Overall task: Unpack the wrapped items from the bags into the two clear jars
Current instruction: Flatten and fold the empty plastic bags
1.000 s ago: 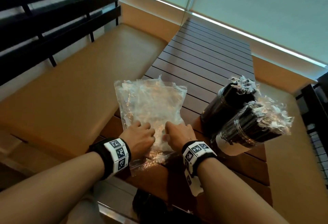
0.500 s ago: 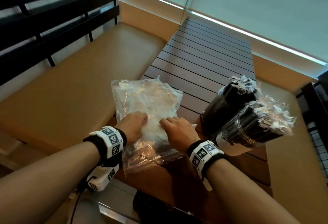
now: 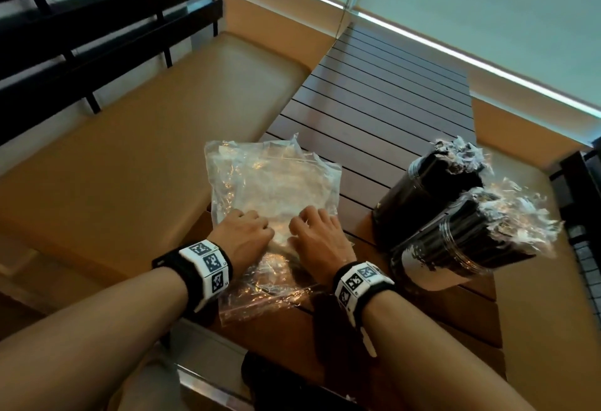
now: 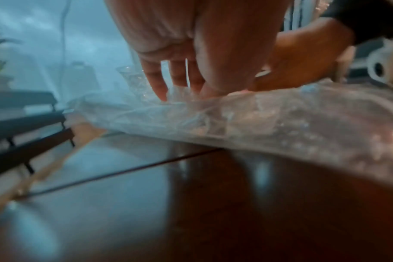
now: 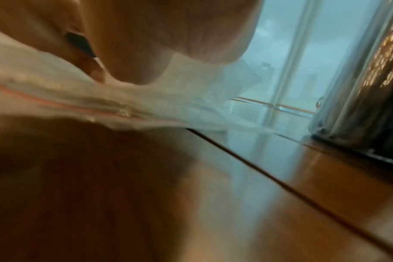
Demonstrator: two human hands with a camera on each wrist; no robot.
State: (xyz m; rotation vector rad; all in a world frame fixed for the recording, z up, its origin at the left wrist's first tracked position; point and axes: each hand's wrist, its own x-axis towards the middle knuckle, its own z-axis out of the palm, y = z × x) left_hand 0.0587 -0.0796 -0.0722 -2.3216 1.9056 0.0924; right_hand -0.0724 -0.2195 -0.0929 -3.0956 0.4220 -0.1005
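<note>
The clear bag (image 3: 270, 196) lies at the slatted table's (image 3: 383, 111) near edge, overhanging slightly. Left hand (image 3: 242, 240) and right hand (image 3: 320, 241) pinch its plastic with curled fingers — two filled jars (image 3: 455, 238) just right, open slats beyond.
</note>
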